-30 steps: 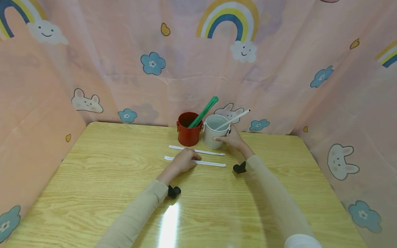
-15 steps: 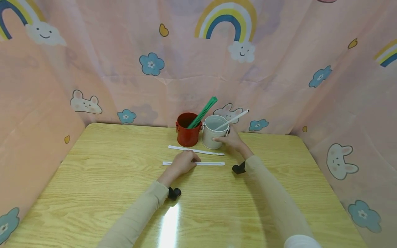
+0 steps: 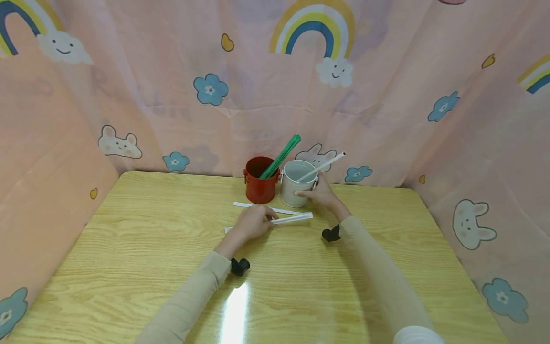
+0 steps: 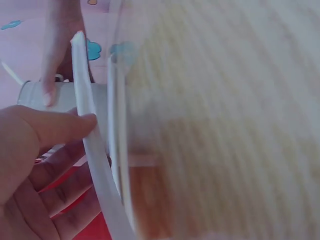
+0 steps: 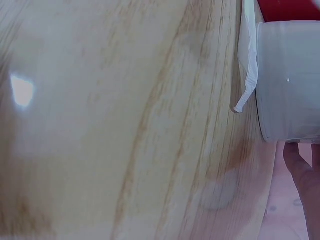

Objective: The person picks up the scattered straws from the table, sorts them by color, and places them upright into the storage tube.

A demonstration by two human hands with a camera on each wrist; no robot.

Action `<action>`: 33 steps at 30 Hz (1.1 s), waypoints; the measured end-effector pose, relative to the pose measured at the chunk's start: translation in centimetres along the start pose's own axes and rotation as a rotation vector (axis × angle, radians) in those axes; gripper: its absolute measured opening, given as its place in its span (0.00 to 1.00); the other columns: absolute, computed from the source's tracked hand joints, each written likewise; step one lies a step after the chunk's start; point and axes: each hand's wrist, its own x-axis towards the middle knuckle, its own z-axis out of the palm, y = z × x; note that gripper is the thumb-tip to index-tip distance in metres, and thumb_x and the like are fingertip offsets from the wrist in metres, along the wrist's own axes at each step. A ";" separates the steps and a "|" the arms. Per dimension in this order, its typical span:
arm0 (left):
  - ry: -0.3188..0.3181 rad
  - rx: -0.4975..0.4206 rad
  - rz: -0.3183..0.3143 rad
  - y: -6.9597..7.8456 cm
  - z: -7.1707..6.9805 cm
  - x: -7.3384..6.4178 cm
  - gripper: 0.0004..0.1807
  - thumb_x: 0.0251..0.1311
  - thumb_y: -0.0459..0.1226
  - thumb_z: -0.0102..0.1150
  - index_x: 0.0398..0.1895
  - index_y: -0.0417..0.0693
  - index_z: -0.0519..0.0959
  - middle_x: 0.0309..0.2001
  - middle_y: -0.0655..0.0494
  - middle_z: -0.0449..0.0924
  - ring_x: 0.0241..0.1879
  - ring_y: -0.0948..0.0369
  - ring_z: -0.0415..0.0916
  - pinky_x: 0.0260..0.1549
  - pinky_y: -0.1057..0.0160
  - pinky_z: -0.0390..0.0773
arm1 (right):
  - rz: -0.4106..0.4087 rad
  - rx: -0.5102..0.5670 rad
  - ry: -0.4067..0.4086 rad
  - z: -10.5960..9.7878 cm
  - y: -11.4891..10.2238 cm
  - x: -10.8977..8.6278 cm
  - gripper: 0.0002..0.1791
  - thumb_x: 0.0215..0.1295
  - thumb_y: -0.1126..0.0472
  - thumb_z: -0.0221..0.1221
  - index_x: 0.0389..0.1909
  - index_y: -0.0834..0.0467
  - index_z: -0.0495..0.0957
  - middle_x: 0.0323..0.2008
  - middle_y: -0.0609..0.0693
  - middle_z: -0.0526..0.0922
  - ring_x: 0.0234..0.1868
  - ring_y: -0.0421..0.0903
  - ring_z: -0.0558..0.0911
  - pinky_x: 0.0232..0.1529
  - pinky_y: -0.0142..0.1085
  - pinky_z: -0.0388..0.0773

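My left hand [image 3: 253, 221] pinches a slim white paper-wrapped straw [image 4: 100, 172] near its middle. In the left wrist view the thumb lies over it, with the other fingers loosely bent behind. The straw slants up to the right in the head view, part of it hidden by the hand. Just beyond, a second white straw [image 3: 242, 204] lies on the table before the buckets. My right hand [image 3: 323, 196] holds the small white bucket [image 3: 289, 192] at its right side, thumb across the front. A white stick with a dark end [image 3: 330, 162] leans out of that bucket.
Left of the white bucket stands a red bucket [image 3: 259, 189] with green sticks [image 3: 281, 156] leaning in it. Both buckets are near the back edge of the wooden table [image 3: 150, 229]. A pink patterned curtain [image 3: 172, 114] hangs close behind.
The straw in my left hand was drawn slightly toward me, lying level; now its right end has swung up and away toward the second straw. My right hand stays on the white bucket.
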 end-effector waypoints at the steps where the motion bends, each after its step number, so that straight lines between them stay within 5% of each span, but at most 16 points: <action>1: 0.011 0.000 0.002 0.0 -0.1 0.0 0.09 0.58 0.35 0.63 0.41 0.51 0.86 0.34 0.58 0.85 0.36 0.61 0.78 0.36 0.64 0.77 | -0.004 0.000 -0.001 0.0 0.0 0.0 0.48 0.49 0.70 0.70 0.69 0.62 0.55 0.64 0.64 0.68 0.65 0.59 0.67 0.71 0.54 0.56; 9: 0.078 -0.079 -0.008 0.8 -1.9 -0.1 0.08 0.56 0.34 0.65 0.39 0.51 0.85 0.31 0.59 0.84 0.27 0.64 0.74 0.28 0.68 0.73 | 0.014 0.033 0.001 -0.2 0.4 0.2 0.48 0.48 0.71 0.70 0.69 0.62 0.55 0.63 0.64 0.68 0.64 0.58 0.67 0.71 0.52 0.57; 28: 0.196 -0.109 0.054 3.2 -4.3 -0.1 0.09 0.57 0.38 0.66 0.42 0.52 0.85 0.30 0.61 0.83 0.27 0.66 0.73 0.23 0.70 0.70 | 0.055 0.036 0.023 -0.1 0.0 -0.1 0.49 0.51 0.75 0.66 0.70 0.66 0.47 0.67 0.67 0.60 0.67 0.61 0.60 0.73 0.53 0.50; 33: 0.239 -0.151 0.076 3.7 -4.9 0.2 0.09 0.57 0.37 0.66 0.41 0.51 0.85 0.30 0.60 0.83 0.27 0.66 0.72 0.24 0.70 0.69 | 0.023 0.038 0.014 0.0 0.0 -0.1 0.45 0.50 0.77 0.65 0.69 0.68 0.53 0.64 0.68 0.63 0.65 0.59 0.62 0.72 0.53 0.52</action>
